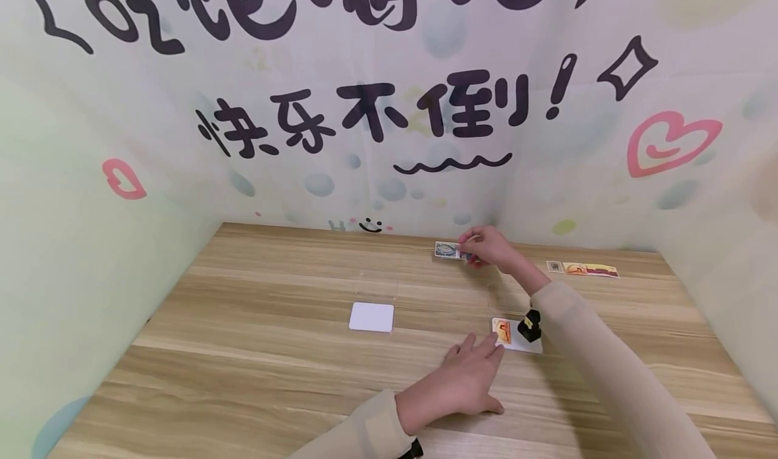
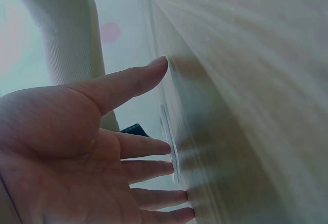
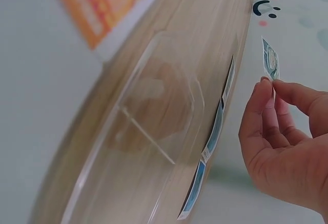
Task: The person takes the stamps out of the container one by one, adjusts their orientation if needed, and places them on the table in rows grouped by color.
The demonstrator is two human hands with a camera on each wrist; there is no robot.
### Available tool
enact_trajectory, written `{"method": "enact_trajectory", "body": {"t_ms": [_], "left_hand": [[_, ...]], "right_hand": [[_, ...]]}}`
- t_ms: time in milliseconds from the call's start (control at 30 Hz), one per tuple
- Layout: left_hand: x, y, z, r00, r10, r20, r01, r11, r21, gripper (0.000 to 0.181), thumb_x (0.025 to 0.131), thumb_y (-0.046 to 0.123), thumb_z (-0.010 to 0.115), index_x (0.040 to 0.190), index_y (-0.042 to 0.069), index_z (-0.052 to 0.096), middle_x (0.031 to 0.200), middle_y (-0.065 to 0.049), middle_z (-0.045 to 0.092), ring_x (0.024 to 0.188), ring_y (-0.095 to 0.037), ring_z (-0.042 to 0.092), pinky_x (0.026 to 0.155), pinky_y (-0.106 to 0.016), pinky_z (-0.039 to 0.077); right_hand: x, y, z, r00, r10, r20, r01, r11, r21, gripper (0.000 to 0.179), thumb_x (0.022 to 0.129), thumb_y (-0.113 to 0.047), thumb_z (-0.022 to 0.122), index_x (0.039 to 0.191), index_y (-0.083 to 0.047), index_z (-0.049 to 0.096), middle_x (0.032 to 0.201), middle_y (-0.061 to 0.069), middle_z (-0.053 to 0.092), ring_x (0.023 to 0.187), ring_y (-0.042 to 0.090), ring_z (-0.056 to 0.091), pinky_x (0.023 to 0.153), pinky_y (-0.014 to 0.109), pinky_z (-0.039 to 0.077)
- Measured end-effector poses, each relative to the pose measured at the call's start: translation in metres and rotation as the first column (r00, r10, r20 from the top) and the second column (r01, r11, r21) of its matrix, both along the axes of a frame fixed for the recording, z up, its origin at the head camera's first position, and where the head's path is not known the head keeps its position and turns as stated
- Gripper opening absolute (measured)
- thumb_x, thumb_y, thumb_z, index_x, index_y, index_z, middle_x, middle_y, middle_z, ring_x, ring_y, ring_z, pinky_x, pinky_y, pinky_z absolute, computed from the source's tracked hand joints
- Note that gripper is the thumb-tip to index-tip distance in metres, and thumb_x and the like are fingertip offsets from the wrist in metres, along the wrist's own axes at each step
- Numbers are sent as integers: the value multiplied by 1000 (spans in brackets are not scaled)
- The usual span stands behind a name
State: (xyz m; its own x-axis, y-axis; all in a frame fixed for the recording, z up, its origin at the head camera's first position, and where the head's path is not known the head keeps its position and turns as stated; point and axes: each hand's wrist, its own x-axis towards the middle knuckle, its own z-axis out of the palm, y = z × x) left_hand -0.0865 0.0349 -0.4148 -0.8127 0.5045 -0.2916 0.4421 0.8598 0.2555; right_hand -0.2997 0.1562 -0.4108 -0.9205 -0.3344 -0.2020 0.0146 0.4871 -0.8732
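Note:
My right hand (image 1: 489,248) pinches a small blue-green stamp (image 3: 271,60) between thumb and fingertips, by the back wall. Below it in the right wrist view, more blue stamps (image 3: 214,129) lie in a row on the table. My left hand (image 1: 464,380) has its fingers stretched out, fingertips at the near left edge of a white card (image 1: 521,341). An orange-and-yellow stamp (image 1: 502,331) sits on that card's left part. The wrist camera of my right arm hides some of the card's right side.
Another white card (image 1: 371,317) lies at left of centre. Clear plastic pieces (image 3: 159,98) rest on the wooden table (image 1: 243,351), behind the cards. Toward the back right are a small grey stamp (image 1: 554,266) and an orange-and-red strip (image 1: 591,270). A printed cloth wall (image 1: 292,196) borders the table.

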Motion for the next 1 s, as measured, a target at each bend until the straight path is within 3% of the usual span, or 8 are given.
{"method": "enact_trajectory", "body": {"t_ms": [600,1000], "left_hand": [[0,-2,2,1000,5,4,-5,1000,14,91,87,52,84,162,19,44,173,6,27,157,-26,31,121,-43,39],[0,-2,3,1000,-3,9,3,1000,20,91,87,52,84,162,18,44,173,5,28,157,-27,31,121,-44,39]], "right_hand": [[-11,-11,-1,1000,-2,17,3,996,-86,26,102,-6,65,120,13,62,81,4,67,62,10,60,55,23,51],[-17,-15,-6,1000,6,10,-5,998,-57,30,101,-8,70,121,13,65,79,2,67,61,9,57,55,23,51]]}}
